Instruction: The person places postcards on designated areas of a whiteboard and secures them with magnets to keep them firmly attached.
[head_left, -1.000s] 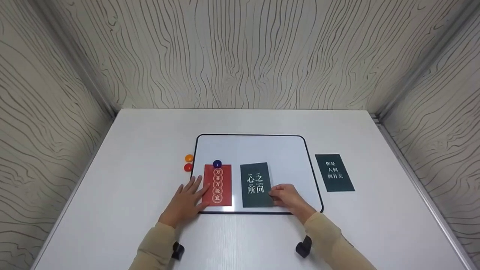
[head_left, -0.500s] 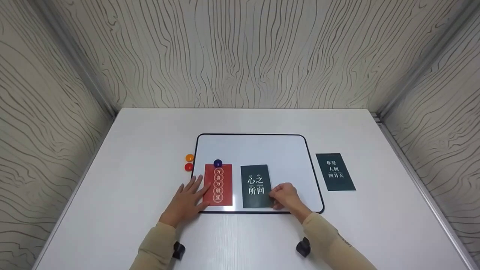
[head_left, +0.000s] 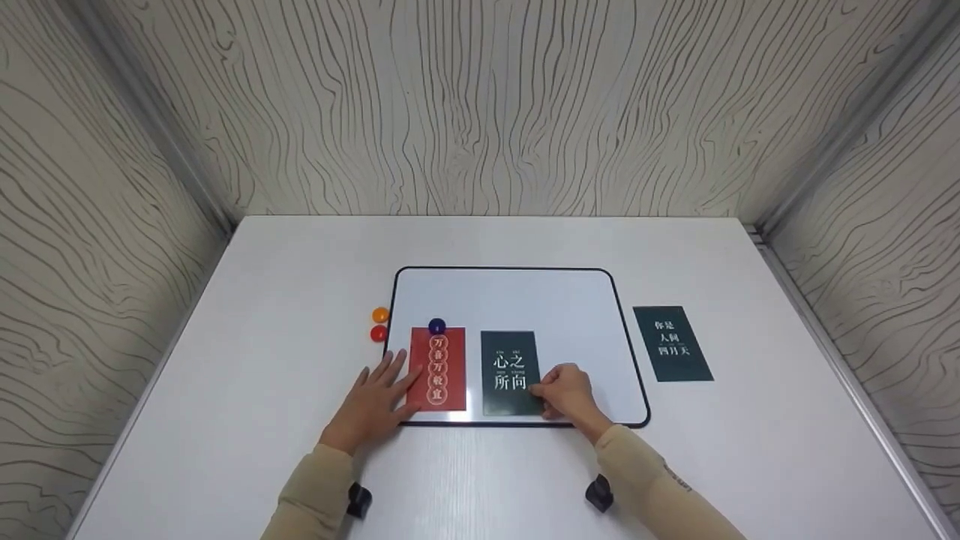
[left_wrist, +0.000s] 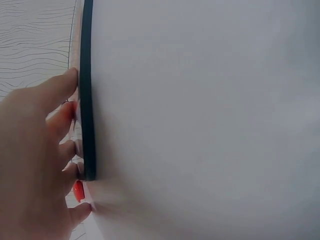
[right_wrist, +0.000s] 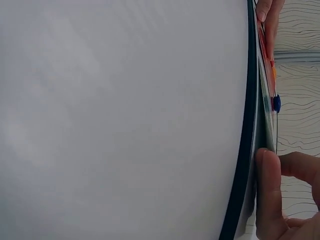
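"Compared with a second ago, the dark green rectangular card with white characters (head_left: pixel 511 403) has swung straighter: its far edge ran askew then and looks level now. The bare right hand (head_left: pixel 568 394) went slightly left with it."

"Where is it, and how is it held?"

"On the white rectangular board with a black rim (head_left: pixel 517 300), close to the near edge. I see thumb and forefinger pinching its right side near the bottom corner, presumably for fine steering."

"And the bare left hand (head_left: pixel 367 405)?"

"Fingers spread apart, tips on the left side of the red rectangular card with pale characters (head_left: pixel 456 369). I'd say that steadies it, with the dark blue round button (head_left: pixel 437 326) on its far edge perhaps pinning it."

"Anything in our way?"

"An orange round button (head_left: pixel 380 315) and a red round button (head_left: pixel 379 334) sit by the board's left edge, just past those fingertips. Another dark green card (head_left: pixel 673 367) lies on the white table (head_left: pixel 300 262), off the board's right edge. Meanwhile the right wrist hides a stretch of the near rim from me."
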